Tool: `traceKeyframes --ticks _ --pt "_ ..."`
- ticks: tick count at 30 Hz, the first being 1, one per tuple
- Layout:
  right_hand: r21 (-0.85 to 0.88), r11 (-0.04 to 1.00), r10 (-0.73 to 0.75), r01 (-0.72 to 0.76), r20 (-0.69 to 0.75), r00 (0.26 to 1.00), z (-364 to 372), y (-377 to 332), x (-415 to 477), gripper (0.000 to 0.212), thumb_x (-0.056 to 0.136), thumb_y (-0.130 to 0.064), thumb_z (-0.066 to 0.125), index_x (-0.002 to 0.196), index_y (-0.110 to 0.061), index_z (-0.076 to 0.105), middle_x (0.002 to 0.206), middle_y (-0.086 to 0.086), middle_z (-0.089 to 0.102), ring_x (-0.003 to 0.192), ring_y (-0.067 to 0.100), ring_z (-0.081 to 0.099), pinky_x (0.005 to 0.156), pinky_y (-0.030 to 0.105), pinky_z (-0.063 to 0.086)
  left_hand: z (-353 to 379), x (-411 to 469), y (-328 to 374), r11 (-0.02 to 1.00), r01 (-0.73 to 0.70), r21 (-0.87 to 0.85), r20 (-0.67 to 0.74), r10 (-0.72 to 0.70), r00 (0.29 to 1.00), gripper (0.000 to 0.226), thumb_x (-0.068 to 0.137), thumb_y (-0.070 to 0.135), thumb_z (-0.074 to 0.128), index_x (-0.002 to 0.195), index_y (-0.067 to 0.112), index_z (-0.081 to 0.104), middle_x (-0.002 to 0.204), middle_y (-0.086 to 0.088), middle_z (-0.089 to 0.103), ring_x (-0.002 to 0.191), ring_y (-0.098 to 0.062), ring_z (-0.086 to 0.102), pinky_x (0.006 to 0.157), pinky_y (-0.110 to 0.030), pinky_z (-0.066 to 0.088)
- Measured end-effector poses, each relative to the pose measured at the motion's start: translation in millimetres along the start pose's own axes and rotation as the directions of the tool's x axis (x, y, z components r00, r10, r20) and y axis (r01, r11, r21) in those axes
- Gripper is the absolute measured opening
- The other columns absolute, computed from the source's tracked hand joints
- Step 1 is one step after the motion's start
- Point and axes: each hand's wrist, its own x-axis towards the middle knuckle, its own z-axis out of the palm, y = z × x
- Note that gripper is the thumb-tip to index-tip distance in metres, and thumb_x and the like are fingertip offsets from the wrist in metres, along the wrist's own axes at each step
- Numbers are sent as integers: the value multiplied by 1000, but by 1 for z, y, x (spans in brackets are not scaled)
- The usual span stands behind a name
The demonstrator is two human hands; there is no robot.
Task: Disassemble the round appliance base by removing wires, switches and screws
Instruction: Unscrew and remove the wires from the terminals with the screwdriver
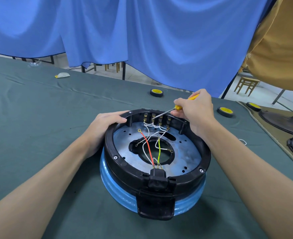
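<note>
The right hand's (194,111) grip is closed round the yellow handle of a screwdriver (178,107), right of frame centre. Its steel shaft slants down-left, and the tip meets the second of four switches (160,120) set in a row on the far inner wall. The left hand (106,123) has its grip curled over the far-left rim of the round appliance base (125,168), which sits at mid-frame on the green-clothed counter (39,109) – a black ring over a blue body.

Inside lies a bluish metal plate (185,149). White wires (147,128) loop from the switches, while a red wire (148,149) and a yellow-green wire (158,150) run to the near socket (157,175). Hex screws (115,157) stud the ring. Black tape rolls (157,92) lie beyond – their yellow labels are too small to read.
</note>
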Motion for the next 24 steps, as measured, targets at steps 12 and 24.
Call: traceKeyframes --ticks 12,24 --pt "21 999 -37 37 12 999 -3 0 -4 37 81 -5 72 86 -19 38 102 19 55 52 26 70 73 46 61 0 1 0 1000 11 10 34 -11 999 38 83 14 53 115 13 74 118 -16 70 107 -31 68 90 -30 54" --pt "-4 999 -43 43 16 999 -8 2 -9 35 83 -11 72 87 -20 38 110 25 57 56 26 72 74 45 61 -2 1 -1 1000 27 17 19 -27 999 39 80 17 55 114 13 74 119 -17 70 108 -33 67 95 -37 50"
